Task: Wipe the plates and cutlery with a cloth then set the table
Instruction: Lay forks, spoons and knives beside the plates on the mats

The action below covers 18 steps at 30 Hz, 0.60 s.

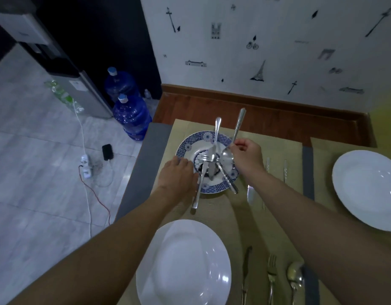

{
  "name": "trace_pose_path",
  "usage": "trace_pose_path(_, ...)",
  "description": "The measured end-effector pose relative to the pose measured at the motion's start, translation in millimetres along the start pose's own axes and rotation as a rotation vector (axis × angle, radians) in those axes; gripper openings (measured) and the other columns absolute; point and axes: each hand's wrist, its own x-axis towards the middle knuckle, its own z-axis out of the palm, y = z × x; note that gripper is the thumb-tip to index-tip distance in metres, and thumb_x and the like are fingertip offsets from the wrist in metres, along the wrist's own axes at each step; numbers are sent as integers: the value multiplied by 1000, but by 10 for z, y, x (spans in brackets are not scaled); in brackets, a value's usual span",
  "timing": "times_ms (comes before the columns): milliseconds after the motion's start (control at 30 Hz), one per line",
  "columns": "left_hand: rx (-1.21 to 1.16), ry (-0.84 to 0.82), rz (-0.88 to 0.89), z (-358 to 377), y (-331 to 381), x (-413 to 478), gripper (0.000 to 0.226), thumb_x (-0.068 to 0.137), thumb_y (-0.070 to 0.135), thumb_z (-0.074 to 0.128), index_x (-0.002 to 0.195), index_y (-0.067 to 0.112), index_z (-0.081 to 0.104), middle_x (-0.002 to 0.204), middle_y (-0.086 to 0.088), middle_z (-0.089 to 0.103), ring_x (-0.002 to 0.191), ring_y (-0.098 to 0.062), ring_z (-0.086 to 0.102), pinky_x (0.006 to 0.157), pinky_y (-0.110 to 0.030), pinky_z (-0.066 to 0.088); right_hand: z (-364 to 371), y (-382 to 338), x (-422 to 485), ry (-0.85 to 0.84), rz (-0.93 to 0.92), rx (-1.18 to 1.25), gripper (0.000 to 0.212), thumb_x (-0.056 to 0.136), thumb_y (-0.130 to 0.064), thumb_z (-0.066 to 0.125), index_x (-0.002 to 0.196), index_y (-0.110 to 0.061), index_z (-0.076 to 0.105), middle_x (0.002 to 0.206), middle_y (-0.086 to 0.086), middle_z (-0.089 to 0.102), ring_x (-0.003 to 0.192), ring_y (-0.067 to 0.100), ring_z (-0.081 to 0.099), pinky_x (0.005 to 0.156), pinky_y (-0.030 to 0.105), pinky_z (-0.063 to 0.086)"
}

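Right grip (pixel 247 154) pinches the spoon (pixel 228 159) by its neck, bowl at its 9 o'clock over the blue plate (pixel 191 143); left grip (pixel 179 172) rests spread on the plate's 9 o'clock rim.

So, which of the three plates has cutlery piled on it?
The blue-patterned plate, the farthest one; the near white plate and the right white plate carry nothing.

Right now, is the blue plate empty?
No, a fork and a knife lie across the blue plate, and the right hand holds a spoon.
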Motion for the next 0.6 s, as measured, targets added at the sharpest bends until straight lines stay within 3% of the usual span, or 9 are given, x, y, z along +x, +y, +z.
trace_pose_path(100, -110, 112, 25, -134, 193, 155, 34, 102, 36, 43, 122, 14, 61, 119, -7, 63, 107, -25, 60, 90, -38, 47, -312, 93, -66, 67, 33, 4, 7, 95, -16, 68, 102, -14, 70, 89, -3, 69, 83, 12, 64, 76, 24, 52)
trace_pose_path(233, -257, 146, 70, -211, 491, 429, 25, 99, 27, 54, 111, 13, 70, 107, -8, 63, 97, -27, 62, 82, -42, 53, -707, 220, -196, 115, 59, 17, 7, 96, -12, 67, 102, -13, 69, 88, -3, 68, 80, 10, 63, 71, 20, 48)
trace_pose_path(400, -229, 138, 122, -165, 786, 648, 24, 95, 23, 60, 104, 5, 74, 103, -14, 61, 95, -32, 63, 81, -42, 55, -1047, 357, -363, 161, 90, 22, 5, 98, -14, 66, 100, -18, 67, 92, -4, 68, 83, 7, 63, 71, 19, 48)
trace_pose_path(600, -146, 107, 100, -123, 861, 697, 16, 90, 18, 67, 97, 8, 78, 91, -16, 67, 82, -31, 66, 73, -40, 58, -1192, 576, -481, 175, 113, 57, 5, 97, -15, 68, 101, -17, 69, 93, -4, 69, 87, 10, 65, 77, 21, 50)
